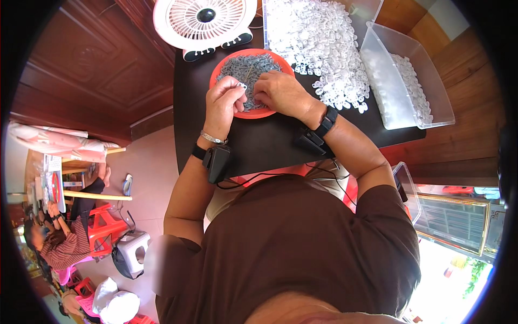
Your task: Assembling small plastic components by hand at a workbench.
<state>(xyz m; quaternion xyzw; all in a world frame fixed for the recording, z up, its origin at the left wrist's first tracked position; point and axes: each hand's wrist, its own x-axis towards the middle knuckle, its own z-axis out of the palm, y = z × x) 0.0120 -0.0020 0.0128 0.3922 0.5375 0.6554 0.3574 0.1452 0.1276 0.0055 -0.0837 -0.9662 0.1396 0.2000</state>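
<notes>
A red round bowl (217,72) full of small grey, screw-like pieces (244,66) sits on the black table. Over its left side my left hand (222,101) pinches a small white plastic piece with holes (242,86) between thumb and fingertips. My right hand (283,93) reaches over the bowl's right side, its fingers bent together and pointing down at the grey pieces. Its fingertips are partly hidden, so whatever they hold does not show. To the right of the bowl, a large heap of similar white plastic pieces (318,40) spreads out from a clear bin.
A white fan (205,15) stands behind the bowl. On the table's (264,141) right is a clear plastic bin (396,81) with white pieces inside. Dark cables (243,183) hang by the table's front edge. Far left, another person (67,243) sits near red stools.
</notes>
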